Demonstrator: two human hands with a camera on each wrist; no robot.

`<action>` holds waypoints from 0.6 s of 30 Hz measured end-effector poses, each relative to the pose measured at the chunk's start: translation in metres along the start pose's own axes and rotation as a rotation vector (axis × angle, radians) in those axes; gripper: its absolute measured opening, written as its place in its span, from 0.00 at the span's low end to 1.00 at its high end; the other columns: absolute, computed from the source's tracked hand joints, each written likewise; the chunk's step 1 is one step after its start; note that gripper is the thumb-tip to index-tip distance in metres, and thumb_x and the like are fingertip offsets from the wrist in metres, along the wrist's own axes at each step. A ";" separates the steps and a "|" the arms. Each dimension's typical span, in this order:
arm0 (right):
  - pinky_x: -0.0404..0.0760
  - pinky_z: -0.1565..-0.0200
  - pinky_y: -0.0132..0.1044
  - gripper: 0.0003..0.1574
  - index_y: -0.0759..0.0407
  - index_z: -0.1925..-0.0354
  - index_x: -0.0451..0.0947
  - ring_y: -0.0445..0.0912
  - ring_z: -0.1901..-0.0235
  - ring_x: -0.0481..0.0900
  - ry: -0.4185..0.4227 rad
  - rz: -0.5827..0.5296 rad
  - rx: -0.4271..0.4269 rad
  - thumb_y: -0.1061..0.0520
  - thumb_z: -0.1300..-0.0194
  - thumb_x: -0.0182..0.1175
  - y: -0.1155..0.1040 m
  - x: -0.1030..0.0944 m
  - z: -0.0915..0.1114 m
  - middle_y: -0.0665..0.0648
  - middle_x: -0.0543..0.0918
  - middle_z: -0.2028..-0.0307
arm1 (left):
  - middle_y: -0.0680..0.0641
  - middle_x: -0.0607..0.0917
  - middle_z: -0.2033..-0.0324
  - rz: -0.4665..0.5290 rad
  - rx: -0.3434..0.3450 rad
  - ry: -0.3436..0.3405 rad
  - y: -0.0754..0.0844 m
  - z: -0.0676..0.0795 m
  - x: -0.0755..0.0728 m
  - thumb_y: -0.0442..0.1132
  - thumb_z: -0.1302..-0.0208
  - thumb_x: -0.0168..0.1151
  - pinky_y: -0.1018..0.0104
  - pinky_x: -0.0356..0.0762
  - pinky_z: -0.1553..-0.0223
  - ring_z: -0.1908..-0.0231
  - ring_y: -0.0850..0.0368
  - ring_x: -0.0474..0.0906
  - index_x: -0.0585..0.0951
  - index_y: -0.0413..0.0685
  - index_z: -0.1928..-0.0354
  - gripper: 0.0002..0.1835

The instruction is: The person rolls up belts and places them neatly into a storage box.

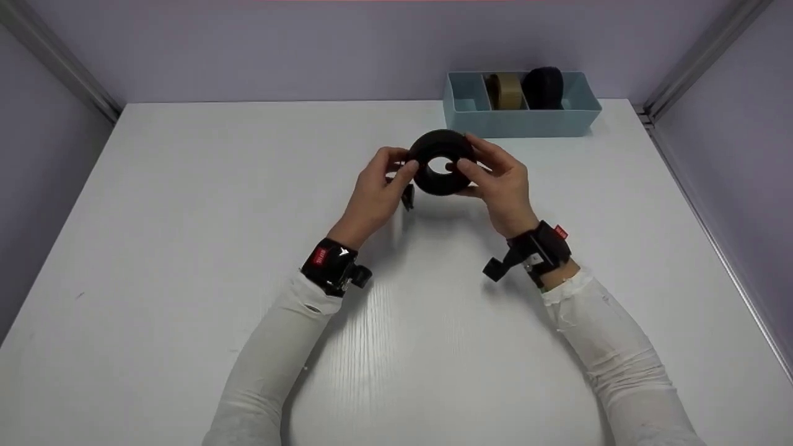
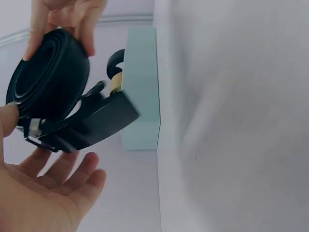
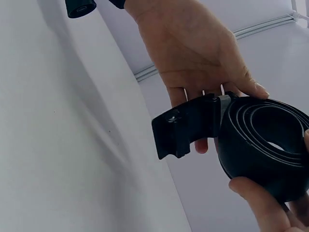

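Note:
A black belt point(image 1: 442, 139), wound into a round coil, is held above the table between both hands. My left hand point(image 1: 379, 192) grips the coil's left side, thumb on its near face. On the right, my right hand point(image 1: 507, 184) holds the other side between thumb and fingers. The belt's black buckle point(image 2: 96, 125) sticks out from the coil beside the left fingers, as the left wrist view shows. Layered turns of the belt point(image 3: 260, 145) show in the right wrist view, where the left thumb presses the coil's upper edge.
Behind the hands, a light-blue divided box point(image 1: 523, 124) stands at the table's back edge near the wall. A tan coil point(image 1: 509, 91) sits in its middle compartment and a black coil point(image 1: 545, 88) in the right one. The white table point(image 1: 186, 204) extends around the arms.

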State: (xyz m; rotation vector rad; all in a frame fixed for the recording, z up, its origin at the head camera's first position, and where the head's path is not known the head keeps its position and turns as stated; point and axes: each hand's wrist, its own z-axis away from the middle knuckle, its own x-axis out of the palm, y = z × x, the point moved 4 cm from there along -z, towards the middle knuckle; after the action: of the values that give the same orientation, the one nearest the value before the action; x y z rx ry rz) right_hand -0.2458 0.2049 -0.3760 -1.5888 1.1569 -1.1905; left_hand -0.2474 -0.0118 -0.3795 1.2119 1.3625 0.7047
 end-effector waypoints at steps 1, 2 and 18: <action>0.89 0.59 0.50 0.29 0.58 0.34 0.80 0.59 0.51 0.88 0.013 -0.005 -0.009 0.64 0.31 0.69 -0.001 0.000 0.000 0.66 0.81 0.42 | 0.48 0.80 0.37 -0.005 -0.004 -0.009 0.000 0.001 0.001 0.54 0.18 0.51 0.60 0.74 0.37 0.37 0.57 0.76 0.72 0.46 0.31 0.25; 0.89 0.59 0.49 0.29 0.58 0.33 0.79 0.58 0.51 0.88 0.025 -0.007 -0.016 0.64 0.31 0.69 -0.001 -0.001 0.000 0.66 0.81 0.42 | 0.47 0.80 0.36 -0.007 -0.007 -0.019 0.001 0.001 0.002 0.53 0.17 0.49 0.61 0.74 0.37 0.36 0.57 0.76 0.71 0.46 0.29 0.25; 0.89 0.57 0.43 0.30 0.56 0.32 0.78 0.57 0.46 0.84 0.004 0.128 -0.117 0.64 0.30 0.68 0.006 0.006 0.008 0.62 0.80 0.41 | 0.43 0.73 0.30 0.174 -0.101 -0.025 -0.001 0.002 0.010 0.40 0.25 0.64 0.65 0.75 0.36 0.31 0.55 0.72 0.68 0.42 0.28 0.29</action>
State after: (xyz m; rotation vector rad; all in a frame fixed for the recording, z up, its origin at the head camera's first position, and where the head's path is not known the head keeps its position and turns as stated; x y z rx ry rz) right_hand -0.2381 0.1982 -0.3821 -1.5734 1.3311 -1.0604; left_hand -0.2438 -0.0038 -0.3840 1.2636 1.1960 0.8671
